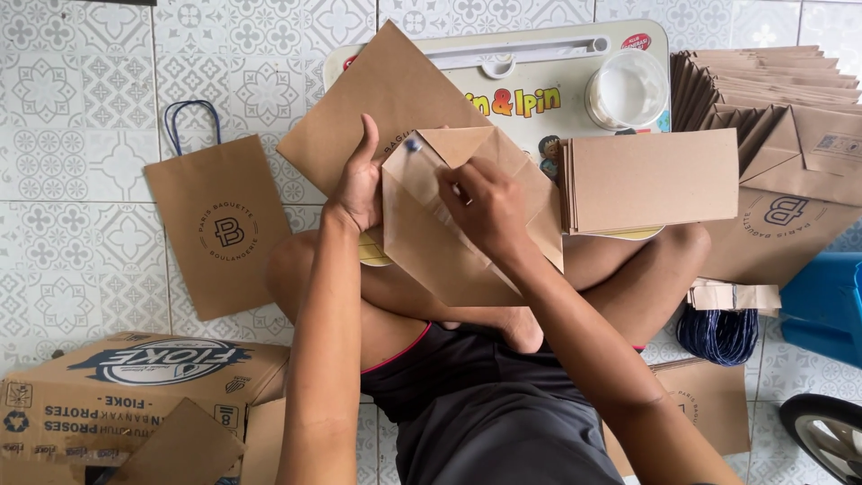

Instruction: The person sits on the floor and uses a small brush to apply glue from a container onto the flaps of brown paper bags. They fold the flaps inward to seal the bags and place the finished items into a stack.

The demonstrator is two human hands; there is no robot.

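Left hand (359, 184) pinches the unfolded brown paper bag (449, 242) edge, right hand (485, 208) grips a glue brush (422, 154); loose pinch risks crooked flap.

- The scene is bright and evenly lit by soft, diffuse light, with no single harsh source showing.
- Shadows are faint and short: a soft one lies under the finished paper bag (220, 229) on the tiled floor (81, 135), and a darker one under the crossed legs.
- Mild glare sits on the white round container (627, 88) and on the pale lap table (539, 54).
- Focus is sharp in the middle; folds in the brown paper read clearly.
- The wide lens bends tile lines slightly near the edges.
- The cardboard box (135, 386) at the lower left looks slightly soft.
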